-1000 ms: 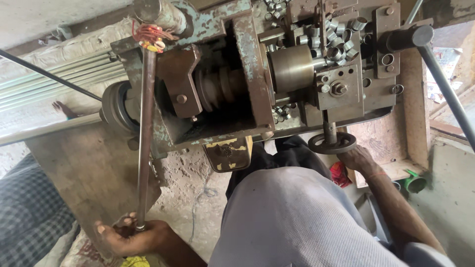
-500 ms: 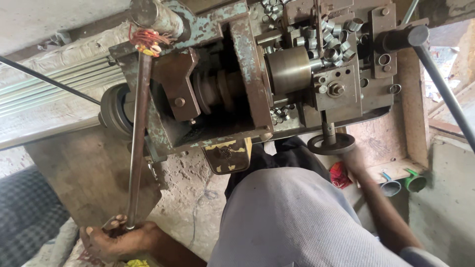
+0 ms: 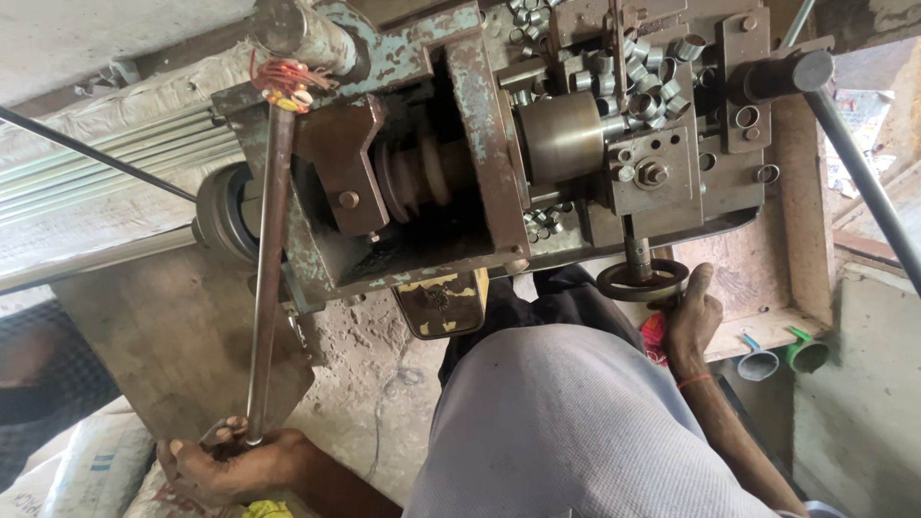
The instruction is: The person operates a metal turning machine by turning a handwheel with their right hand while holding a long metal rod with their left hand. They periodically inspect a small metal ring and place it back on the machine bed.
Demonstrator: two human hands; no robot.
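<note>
You stand at a worn, green-painted lathe [image 3: 480, 144] over a rough concrete floor [image 3: 374, 384]. Your left hand [image 3: 225, 460] is closed around the lower end of the long, rust-brown steel lever [image 3: 269, 278]. Your right hand [image 3: 693, 317] grips the dark round handwheel [image 3: 641, 280] beneath the carriage.

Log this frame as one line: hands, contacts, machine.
left hand: grips long lever rod low end | right hand: on small handwheel | lathe-like machine: metal rings piled on top
</note>
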